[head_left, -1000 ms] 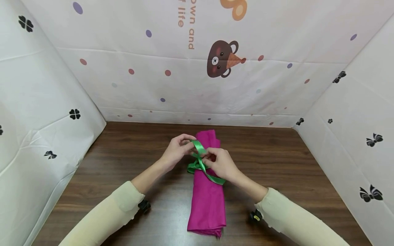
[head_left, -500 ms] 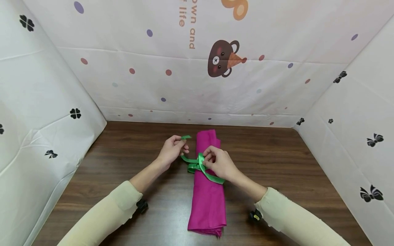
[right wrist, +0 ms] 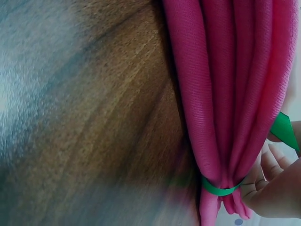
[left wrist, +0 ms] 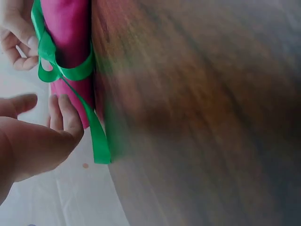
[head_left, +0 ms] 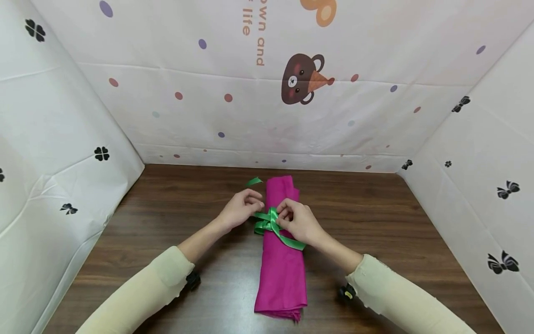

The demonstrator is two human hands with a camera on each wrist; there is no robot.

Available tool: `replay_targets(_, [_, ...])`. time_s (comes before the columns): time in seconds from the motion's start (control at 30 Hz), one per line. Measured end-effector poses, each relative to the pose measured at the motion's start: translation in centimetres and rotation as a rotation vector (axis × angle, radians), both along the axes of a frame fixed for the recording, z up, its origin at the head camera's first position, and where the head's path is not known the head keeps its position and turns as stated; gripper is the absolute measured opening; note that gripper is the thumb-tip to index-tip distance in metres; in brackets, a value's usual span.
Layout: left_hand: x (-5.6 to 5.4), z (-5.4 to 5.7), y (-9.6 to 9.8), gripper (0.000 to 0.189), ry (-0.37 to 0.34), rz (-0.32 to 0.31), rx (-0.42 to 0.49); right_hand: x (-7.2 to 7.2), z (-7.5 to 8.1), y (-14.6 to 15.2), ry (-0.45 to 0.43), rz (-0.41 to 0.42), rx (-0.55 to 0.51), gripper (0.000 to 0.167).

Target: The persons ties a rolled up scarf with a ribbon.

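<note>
A folded magenta cloth [head_left: 281, 278] lies lengthwise on the table, cinched around its middle by a green satin ribbon [head_left: 293, 242]. My right hand [head_left: 299, 223] pinches the ribbon by its loop over the cloth. To the left, my left hand [head_left: 239, 209] hovers beside the bundle, thumb and fingers apart with nothing between them. In the left wrist view a loose ribbon tail [left wrist: 97, 141] hangs past the left fingertips. From the right wrist, the cloth's gathered folds [right wrist: 225, 94] narrow under the ribbon band [right wrist: 220, 190].
The dark wood-grain table [head_left: 375, 222] extends on both sides of the cloth. White printed sheets enclose it, with a back sheet [head_left: 187, 120] behind and a side sheet [head_left: 471, 208] on the right. A dark wrist camera [head_left: 193, 280] sits under the left sleeve.
My left hand first drew the ribbon tail out leftward, then let it go and moved back right toward the knot. The right hand has stayed at the loop.
</note>
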State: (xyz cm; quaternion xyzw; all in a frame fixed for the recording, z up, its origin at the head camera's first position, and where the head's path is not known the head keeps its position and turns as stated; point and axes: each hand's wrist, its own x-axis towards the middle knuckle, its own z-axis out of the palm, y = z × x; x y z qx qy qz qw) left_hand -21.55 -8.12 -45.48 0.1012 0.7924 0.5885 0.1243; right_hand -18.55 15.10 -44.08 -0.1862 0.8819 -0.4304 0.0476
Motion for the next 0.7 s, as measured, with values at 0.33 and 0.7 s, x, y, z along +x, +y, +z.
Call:
replay_targets(0.33, [-0.24,-0.26,0.54,0.021,0.222,-0.192,-0.296,0.06,0.10,0.04,0.020,0.029,-0.008,0.017])
replay_targets(0.7, [-0.21,-0.19,0.38,0.015,0.156,-0.273,-0.294,0.13,0.05,-0.08,0.032,0.019,0.008,0.019])
